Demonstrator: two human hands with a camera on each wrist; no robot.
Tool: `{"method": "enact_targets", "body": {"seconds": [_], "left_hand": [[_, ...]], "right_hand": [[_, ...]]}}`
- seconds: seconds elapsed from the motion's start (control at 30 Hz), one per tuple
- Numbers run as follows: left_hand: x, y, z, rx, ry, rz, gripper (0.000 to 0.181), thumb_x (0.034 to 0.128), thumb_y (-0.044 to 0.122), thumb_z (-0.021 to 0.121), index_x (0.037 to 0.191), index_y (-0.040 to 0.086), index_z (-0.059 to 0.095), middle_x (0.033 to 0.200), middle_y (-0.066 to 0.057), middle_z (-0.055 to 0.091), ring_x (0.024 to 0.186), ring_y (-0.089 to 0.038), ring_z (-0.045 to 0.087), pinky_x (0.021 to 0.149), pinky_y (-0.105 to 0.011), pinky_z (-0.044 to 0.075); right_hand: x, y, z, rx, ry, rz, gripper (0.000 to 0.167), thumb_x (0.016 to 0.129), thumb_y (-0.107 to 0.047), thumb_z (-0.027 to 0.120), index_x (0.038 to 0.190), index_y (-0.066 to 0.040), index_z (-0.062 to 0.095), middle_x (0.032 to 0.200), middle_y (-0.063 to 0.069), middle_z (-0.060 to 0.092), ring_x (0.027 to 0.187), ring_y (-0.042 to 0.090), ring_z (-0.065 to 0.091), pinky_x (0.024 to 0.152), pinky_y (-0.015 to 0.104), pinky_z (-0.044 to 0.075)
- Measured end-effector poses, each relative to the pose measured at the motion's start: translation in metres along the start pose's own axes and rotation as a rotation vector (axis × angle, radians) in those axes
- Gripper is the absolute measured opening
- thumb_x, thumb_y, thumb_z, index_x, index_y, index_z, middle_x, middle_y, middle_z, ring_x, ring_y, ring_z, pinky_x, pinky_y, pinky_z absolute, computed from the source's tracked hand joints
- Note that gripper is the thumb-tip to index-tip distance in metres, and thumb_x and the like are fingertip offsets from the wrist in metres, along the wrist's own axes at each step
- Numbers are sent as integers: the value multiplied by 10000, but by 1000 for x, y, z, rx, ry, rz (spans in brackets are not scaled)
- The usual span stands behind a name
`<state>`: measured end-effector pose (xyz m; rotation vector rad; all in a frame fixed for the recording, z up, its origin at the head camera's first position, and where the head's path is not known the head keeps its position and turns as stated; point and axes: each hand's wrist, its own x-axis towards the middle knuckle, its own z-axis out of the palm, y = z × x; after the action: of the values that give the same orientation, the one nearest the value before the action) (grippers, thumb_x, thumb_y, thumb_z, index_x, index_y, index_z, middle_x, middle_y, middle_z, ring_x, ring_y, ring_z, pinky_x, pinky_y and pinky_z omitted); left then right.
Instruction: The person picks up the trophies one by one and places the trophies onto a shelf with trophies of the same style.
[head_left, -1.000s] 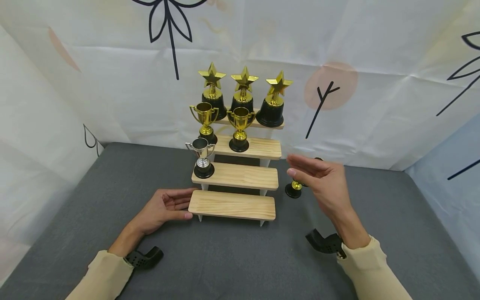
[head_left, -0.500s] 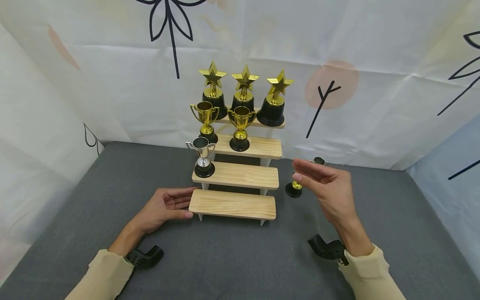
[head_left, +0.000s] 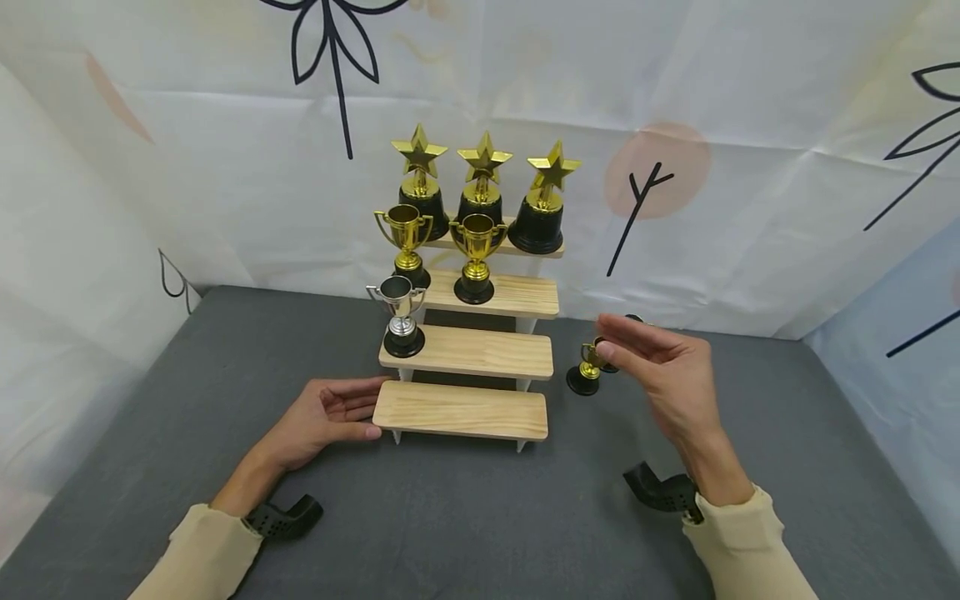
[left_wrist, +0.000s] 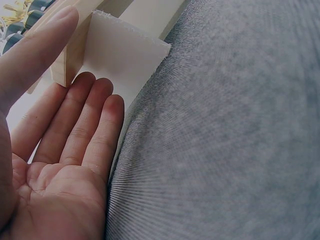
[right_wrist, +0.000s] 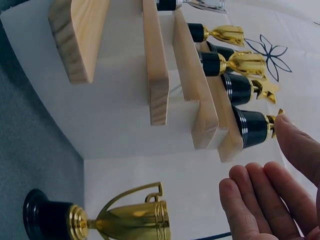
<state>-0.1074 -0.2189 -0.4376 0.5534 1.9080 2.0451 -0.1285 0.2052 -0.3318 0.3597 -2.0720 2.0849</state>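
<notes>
A wooden stepped stand point(head_left: 461, 411) carries three gold star trophies point(head_left: 537, 225) on its top step, two gold cups point(head_left: 475, 242) on the step below, and one silver cup point(head_left: 402, 321) at the left of the third. The lowest step is bare. My left hand point(head_left: 318, 421) rests at the stand's lower left end, fingertips at its white side support point(left_wrist: 125, 55). My right hand point(head_left: 667, 375) is raised beside a gold cup point(head_left: 588, 371) on the table, fingers extended and holding nothing; in the right wrist view that cup point(right_wrist: 135, 220) stands apart from the fingers.
Behind my right hand, another trophy point(head_left: 633, 318) shows only in part. The grey table point(head_left: 480, 517) runs back to a white cloth backdrop point(head_left: 247, 183) with printed drawings, close behind the stand.
My right hand has moved slightly right, away from the stand, uncovering more of the gold cup on the table. The left hand stays at the stand, and the head view has shifted a little.
</notes>
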Motion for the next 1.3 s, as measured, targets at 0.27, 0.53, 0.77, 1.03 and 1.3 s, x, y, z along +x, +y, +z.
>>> {"method": "enact_targets", "body": {"seconds": [0.27,0.53,0.77,1.03,1.3], "left_hand": [[0,1,0,9,4,-2,737,818,-100,783,1440,-195,398,1447,-315,487,1236,-174,615,1012,-345,534],[-1,0,0,5,1,14,731,820,-107,775,1434,-208,391,1432,-229,543,1231,-166,618,1008,-338,536],[-1,-1,-1,4,-1,13,730,818,-112,775,1432,-210,393,1428,-231,546,1233,-172,616,1009,-335,536],[-1,-1,-1,3,-3,14,720,822,-123,767,1431,-210,394,1434,-294,511,1235,-181,615,1010,-340,535],[-1,-1,-1,-4,-6,20,719,823,-127,763,1432,-212,390,1435,-271,522,1238,-181,613,1012,-338,533]], "right_hand": [[5,3,-12,35,45,-6,377,852,136,745,1218,157,655,1121,88,753,1034,195,724,862,275,614],[9,8,-22,47,49,-3,385,855,134,742,1228,158,648,1135,99,748,1051,194,717,861,273,614],[12,17,-28,47,38,17,406,853,114,757,1242,151,644,1145,92,746,1060,192,714,866,267,611],[15,32,-33,59,-10,45,440,844,131,757,1264,153,627,1169,89,739,1098,205,702,909,284,595],[16,44,-36,17,-41,59,460,844,119,764,1281,141,622,1178,50,738,1118,160,691,913,272,589]]}}
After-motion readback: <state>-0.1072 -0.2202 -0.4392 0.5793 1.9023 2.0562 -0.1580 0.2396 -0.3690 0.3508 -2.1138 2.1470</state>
